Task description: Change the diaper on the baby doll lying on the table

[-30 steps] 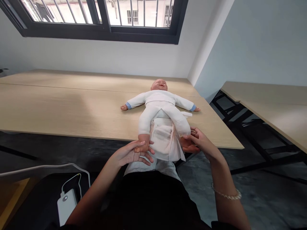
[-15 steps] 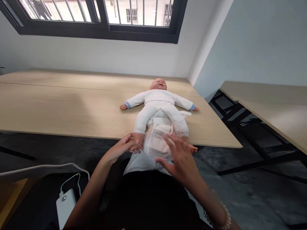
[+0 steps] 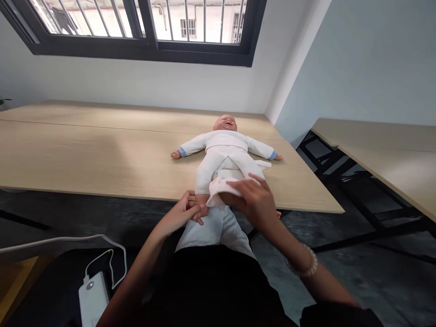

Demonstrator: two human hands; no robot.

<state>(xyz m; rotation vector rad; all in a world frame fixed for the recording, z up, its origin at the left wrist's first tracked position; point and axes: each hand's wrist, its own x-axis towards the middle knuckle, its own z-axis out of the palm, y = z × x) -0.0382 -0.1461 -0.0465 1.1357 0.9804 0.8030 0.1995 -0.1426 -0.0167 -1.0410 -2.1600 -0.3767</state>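
A baby doll [image 3: 225, 138] in white clothes with blue cuffs lies on its back at the table's near edge, head away from me. My left hand [image 3: 180, 214] is closed around the doll's foot [image 3: 202, 203] on the left. A white diaper [image 3: 218, 187] lies between the doll's legs, its near part raised and curled. My right hand [image 3: 258, 203] grips this part, fingers over its top and thumb hidden beneath. The doll's other foot is mostly behind this hand. A white tab [image 3: 265, 164] sticks out beside the doll's hip on the right.
The doll rests on a light wooden table [image 3: 68, 159], which meets a wall with a barred window [image 3: 200, 50]. Another table [image 3: 391, 150] stands to the right across a gap. A white power bank [image 3: 92, 297] with cables lies at lower left.
My right hand, open and moving before, has closed on the diaper's near part and lifted it off my lap. My left hand keeps hold of the foot, which has shifted slightly right.
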